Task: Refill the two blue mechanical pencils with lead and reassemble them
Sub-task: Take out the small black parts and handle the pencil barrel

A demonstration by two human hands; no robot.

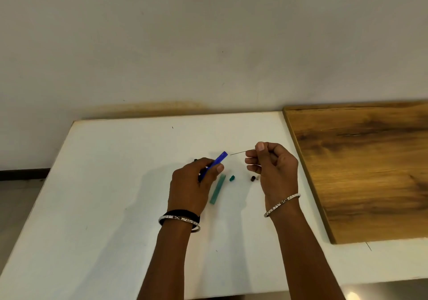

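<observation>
My left hand grips a blue mechanical pencil, its open rear end tilted up and to the right. My right hand pinches a thin lead between thumb and forefinger; the lead's tip points left, a short gap from the pencil's end. On the white table between my hands lie a teal lead case, its small teal cap, and a small dark cap with a pale piece beside it. A dark bit peeks out behind my left hand; I cannot tell what it is.
A white table stands against a plain wall. A wooden board covers the table's right part. The table's left edge drops to the floor. Both wrists wear bangles.
</observation>
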